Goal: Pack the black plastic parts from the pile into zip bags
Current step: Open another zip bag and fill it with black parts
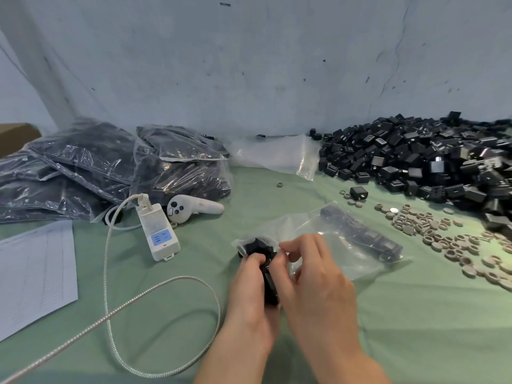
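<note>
Down at the near middle of the worktop (415, 328), the left hand's fingers (253, 260) were curled tight round a stack of black parts (270, 284), thumb and fingertips pinching the top of it. Right beside them, the right hand's fingers (297, 246) were bent and drawn together, pinching the crumpled mouth of the zip bag (332, 239) just where the stack met it. Left hand (250, 289) and right hand (313, 275) were touching over the stack, wrists running off the bottom edge.

The zip bag lay flat, stretching away to the right, and a row of black parts already inside it (360, 234) sat at its far end. Beyond the bag came a scatter of grey rings (432, 231), and one loose black part (358, 193) stood apart from the others. Behind those rose the pile (429, 162), heaped against the wall on the far right.

Farther back in the centre lay empty clear bags (277, 153). Over on the left, filled bags (110, 167) were stacked on one another, with a white controller (191, 207) and a white power strip (159, 231) just in front of them. A braided cable (110, 300) looped from the strip across the green cloth. A paper sheet (33, 273) lay at the left edge, and a cardboard box (13, 137) showed behind the filled bags.
</note>
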A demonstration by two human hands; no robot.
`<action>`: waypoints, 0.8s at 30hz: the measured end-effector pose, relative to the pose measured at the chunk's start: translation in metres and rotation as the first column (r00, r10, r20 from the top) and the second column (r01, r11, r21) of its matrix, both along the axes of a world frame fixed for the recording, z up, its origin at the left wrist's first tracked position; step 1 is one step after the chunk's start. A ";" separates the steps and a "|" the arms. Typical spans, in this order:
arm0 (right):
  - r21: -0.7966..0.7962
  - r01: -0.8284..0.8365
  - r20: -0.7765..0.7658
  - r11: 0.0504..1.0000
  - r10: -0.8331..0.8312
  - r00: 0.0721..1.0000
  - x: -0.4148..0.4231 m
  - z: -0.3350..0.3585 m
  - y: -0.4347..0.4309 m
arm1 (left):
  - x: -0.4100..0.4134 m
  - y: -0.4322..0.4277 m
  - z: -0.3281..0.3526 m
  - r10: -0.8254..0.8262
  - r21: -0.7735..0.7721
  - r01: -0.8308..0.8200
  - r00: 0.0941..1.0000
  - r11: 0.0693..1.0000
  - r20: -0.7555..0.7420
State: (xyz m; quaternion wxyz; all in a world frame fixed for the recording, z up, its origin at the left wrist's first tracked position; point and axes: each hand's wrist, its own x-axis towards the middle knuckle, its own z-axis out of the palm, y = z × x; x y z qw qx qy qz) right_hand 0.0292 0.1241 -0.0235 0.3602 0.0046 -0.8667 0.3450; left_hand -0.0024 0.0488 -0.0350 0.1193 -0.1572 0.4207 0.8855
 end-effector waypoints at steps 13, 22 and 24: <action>0.245 -0.195 -0.063 0.950 0.217 0.974 0.000 -0.001 0.005 | -0.021 -0.005 -0.008 -0.296 -0.613 0.048 0.904 0.789 -0.310; -0.070 -0.030 0.174 0.997 0.042 0.984 -0.054 0.001 0.114 | -0.052 -0.010 -0.018 -0.629 -0.835 -0.546 0.625 0.070 -0.462; -0.037 0.023 0.258 0.999 -0.013 0.966 -0.064 -0.005 0.132 | -0.057 -0.002 -0.013 -0.681 -0.862 -0.507 0.632 -0.002 -0.371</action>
